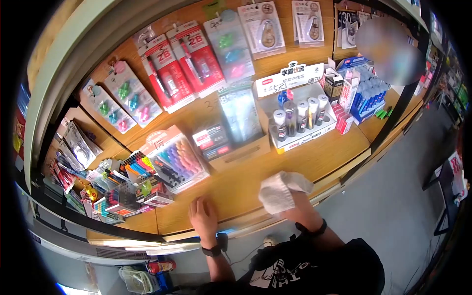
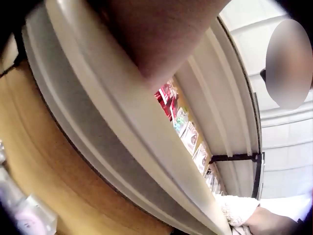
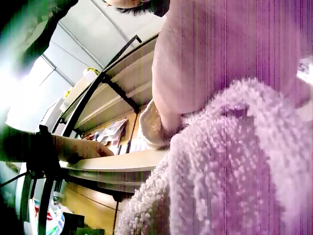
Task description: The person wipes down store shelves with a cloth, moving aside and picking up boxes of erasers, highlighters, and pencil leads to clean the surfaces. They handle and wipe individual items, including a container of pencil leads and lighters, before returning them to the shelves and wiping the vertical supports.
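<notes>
- In front of the white display (image 1: 299, 129), our right hand (image 1: 295, 208) bore a cloth (image 1: 281, 191); we couldn't tell its hidden fingers' grip.
- Left of the display, our left hand (image 1: 203, 217) rested, fingers relaxed.
- Flat strokes missing the display seemed wise.

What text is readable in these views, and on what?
"2B": left red hanging pack
"2B": right red hanging pack
"学霸优选": header card of the white display box
"5元", handwritten: same card
"1元", handwritten: pen box
"30": black hanging pack

Too small or blurred: remaining package labels, bottle labels, partly folded shirt print. Cloth: none seen. Wrist views: nothing legible.
</notes>
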Demonstrator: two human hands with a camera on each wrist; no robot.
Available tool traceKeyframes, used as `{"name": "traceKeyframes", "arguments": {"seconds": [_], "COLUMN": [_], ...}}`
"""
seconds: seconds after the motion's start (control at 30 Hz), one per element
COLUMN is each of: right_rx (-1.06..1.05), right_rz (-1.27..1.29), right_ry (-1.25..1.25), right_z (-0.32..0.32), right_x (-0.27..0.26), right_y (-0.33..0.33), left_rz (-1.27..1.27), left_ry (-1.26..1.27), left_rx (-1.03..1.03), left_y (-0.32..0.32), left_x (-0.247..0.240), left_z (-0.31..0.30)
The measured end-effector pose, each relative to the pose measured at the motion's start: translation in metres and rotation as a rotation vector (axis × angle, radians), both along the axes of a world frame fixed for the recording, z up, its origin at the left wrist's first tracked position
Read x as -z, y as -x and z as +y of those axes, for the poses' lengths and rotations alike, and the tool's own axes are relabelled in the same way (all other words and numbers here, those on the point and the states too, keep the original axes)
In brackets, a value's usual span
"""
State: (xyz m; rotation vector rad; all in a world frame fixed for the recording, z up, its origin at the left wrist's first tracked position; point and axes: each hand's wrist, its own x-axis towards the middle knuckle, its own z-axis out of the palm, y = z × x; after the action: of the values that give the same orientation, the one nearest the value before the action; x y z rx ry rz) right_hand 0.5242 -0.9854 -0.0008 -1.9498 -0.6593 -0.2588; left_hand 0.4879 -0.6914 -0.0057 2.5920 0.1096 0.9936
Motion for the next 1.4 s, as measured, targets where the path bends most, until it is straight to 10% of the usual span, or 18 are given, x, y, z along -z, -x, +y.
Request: {"name": "traceKeyframes", "arguments": {"seconds": [0.6,1.4], "right_rx": [0.202,-0.066], "right_rz": [-0.202,0.110], "right_ry": [0.181,-0.389], "right_z": [-0.242,-0.261], "right_x": [0.008,0.068], "right_y": [-0.057,-0.053], "left_rz": [-0.134,0.206], "left_ry": [0.253,-0.087], "left_rx": [0.319,0.331], "left_y": [-0.125,-0.227], "left_x": [-0.113,-0.143], "left_z": [-0.338,-0.349]}}
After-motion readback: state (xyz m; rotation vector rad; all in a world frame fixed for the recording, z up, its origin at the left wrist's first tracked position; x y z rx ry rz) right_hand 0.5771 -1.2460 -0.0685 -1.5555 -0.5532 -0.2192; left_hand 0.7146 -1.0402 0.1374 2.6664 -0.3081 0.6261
